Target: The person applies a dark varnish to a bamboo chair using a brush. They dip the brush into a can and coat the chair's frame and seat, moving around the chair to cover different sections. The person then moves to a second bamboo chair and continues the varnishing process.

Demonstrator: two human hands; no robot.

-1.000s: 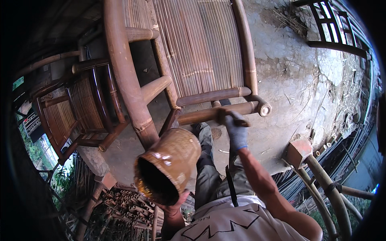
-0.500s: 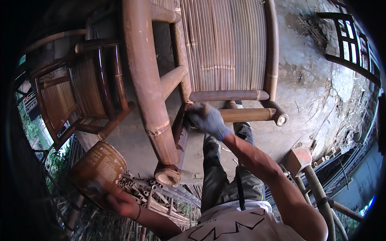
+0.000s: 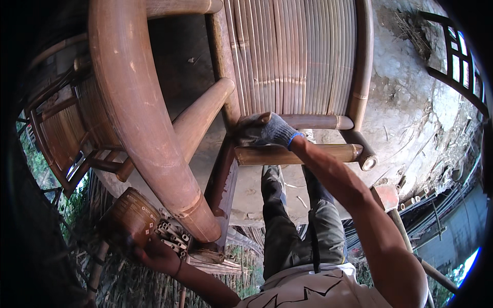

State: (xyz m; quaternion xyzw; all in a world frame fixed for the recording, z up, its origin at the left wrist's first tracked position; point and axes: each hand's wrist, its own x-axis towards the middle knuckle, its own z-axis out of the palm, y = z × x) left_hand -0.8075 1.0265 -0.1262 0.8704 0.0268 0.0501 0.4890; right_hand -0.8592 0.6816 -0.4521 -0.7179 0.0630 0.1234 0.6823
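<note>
A big bamboo chair [image 3: 138, 113] fills the view, its slatted seat [image 3: 292, 56] at the top. My right hand [image 3: 264, 129], in a grey knit glove, grips the chair where a horizontal bamboo rail [image 3: 308, 154] meets an upright post [image 3: 222, 179]. My left hand [image 3: 159, 254] is low at the left and holds a brown round container [image 3: 128, 218] by its lower edge. Several short bamboo pegs [image 3: 172, 236] lie bundled right beside that hand, next to the foot of the thick curved arm.
A second bamboo chair [image 3: 67, 133] stands at the left. Rough concrete ground [image 3: 411, 113] lies to the right, with a dark wooden frame [image 3: 457, 66] at the far right. Bamboo strips and poles [image 3: 411, 226] lie around my legs [image 3: 287, 226].
My left hand has carried the brown container from the middle down to the lower left. My right hand slid left along the rail to the post joint. The chair looms closer.
</note>
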